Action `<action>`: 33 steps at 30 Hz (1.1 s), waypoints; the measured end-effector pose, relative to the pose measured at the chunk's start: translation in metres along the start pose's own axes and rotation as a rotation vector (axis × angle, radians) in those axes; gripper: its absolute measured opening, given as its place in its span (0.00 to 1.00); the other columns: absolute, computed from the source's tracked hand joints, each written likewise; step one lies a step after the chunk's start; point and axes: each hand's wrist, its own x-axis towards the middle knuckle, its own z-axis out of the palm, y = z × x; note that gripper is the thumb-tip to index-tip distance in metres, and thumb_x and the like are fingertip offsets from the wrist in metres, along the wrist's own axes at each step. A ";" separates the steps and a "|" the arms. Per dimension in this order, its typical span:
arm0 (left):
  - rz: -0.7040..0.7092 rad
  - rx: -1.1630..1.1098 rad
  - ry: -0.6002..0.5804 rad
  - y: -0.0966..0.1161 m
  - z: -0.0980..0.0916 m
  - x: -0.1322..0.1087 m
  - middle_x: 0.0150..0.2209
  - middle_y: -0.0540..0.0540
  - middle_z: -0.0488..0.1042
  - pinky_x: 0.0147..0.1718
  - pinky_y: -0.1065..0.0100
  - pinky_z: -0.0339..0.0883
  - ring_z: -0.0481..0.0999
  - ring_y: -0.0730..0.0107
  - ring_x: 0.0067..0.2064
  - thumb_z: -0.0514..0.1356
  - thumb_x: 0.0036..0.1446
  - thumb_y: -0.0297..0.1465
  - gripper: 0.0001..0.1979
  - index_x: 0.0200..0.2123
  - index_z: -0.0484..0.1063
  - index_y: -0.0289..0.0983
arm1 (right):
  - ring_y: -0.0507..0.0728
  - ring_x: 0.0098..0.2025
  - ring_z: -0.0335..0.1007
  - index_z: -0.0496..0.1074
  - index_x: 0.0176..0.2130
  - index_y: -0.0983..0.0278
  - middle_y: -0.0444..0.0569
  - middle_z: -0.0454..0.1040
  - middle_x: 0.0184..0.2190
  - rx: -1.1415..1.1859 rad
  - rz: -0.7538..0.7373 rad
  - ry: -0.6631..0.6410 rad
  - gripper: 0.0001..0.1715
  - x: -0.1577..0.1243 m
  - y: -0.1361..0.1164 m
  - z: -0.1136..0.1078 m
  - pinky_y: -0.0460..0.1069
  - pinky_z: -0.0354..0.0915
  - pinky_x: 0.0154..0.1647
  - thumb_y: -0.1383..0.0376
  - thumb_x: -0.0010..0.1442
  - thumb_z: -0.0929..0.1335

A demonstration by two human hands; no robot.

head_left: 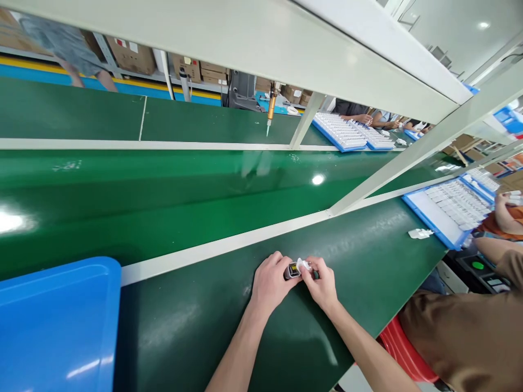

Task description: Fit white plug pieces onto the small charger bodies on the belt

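The small grey and white plastic part (297, 268) is mostly hidden by fingers (281, 260), too small to identify. The picture's edge cuts off the blue plastic tray (53, 321).

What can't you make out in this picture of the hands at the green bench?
Head view only:
- Small device: mostly covered by left hand and right hand; too small to identify.
- Blue tray: cut off by the frame edge.
- White parts in far trays: too small.

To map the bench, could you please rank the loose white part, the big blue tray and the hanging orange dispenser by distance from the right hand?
1. Loose white part, on the mat to the right.
2. Hanging orange dispenser, beyond the belt.
3. Big blue tray, far left.

The right hand is the reference.
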 end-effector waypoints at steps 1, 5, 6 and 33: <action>0.003 0.007 -0.004 0.000 0.000 0.000 0.36 0.50 0.70 0.34 0.67 0.62 0.73 0.67 0.38 0.66 0.59 0.41 0.12 0.34 0.71 0.41 | 0.51 0.22 0.61 0.69 0.43 0.61 0.40 0.66 0.22 0.005 0.033 0.003 0.12 0.001 -0.002 -0.002 0.46 0.59 0.23 0.55 0.69 0.66; 0.007 0.005 0.002 -0.001 0.000 0.000 0.38 0.50 0.72 0.35 0.66 0.64 0.74 0.65 0.40 0.69 0.57 0.40 0.12 0.40 0.73 0.42 | 0.51 0.19 0.58 0.68 0.46 0.60 0.37 0.63 0.18 0.176 0.224 -0.056 0.15 0.011 -0.011 -0.018 0.45 0.57 0.21 0.51 0.69 0.67; 0.012 0.000 0.010 -0.001 0.000 0.000 0.39 0.50 0.72 0.36 0.66 0.65 0.75 0.65 0.41 0.69 0.57 0.40 0.13 0.43 0.73 0.43 | 0.51 0.18 0.57 0.68 0.46 0.60 0.36 0.62 0.17 0.253 0.289 -0.086 0.17 0.014 -0.013 -0.021 0.45 0.56 0.20 0.50 0.68 0.68; -0.077 -0.248 0.014 0.009 -0.006 0.009 0.44 0.48 0.77 0.49 0.61 0.68 0.74 0.62 0.47 0.54 0.66 0.31 0.10 0.42 0.77 0.44 | 0.47 0.18 0.49 0.64 0.27 0.62 0.38 0.60 0.17 0.597 0.552 -0.008 0.31 0.007 0.010 -0.045 0.44 0.45 0.18 0.41 0.57 0.73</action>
